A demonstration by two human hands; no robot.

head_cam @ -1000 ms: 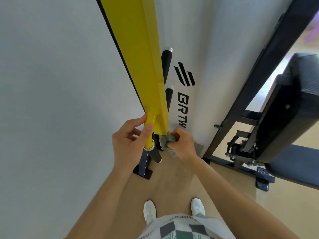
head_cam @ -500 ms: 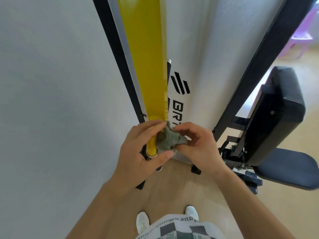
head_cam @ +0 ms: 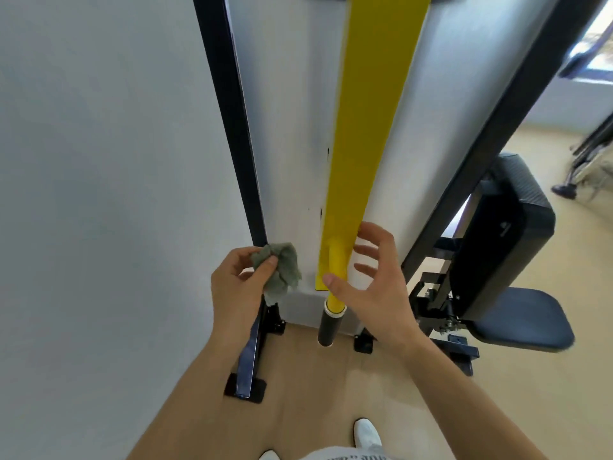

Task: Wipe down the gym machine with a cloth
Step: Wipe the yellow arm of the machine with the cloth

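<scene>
A long yellow arm (head_cam: 368,134) of the gym machine hangs down in front of its white panel (head_cam: 285,127), ending in a yellow tube and a black grip (head_cam: 326,328). My left hand (head_cam: 237,293) pinches a crumpled grey-green cloth (head_cam: 280,272) just left of the arm's lower end, beside the black upright (head_cam: 229,121). At the arm's lower right, my right hand (head_cam: 374,280) has spread fingers; its thumb touches the yellow tube and its fingertips reach the arm's right edge.
A black padded seat and backrest (head_cam: 501,247) stand at the right on a black frame. A black diagonal post (head_cam: 497,127) runs up to the right. The machine's black foot (head_cam: 247,370) rests on the wooden floor. A plain wall fills the left.
The cloth has passed from my right hand into my left, which moved to the left of the yellow arm. My right hand came away with spread fingers and now touches the arm's lower right.
</scene>
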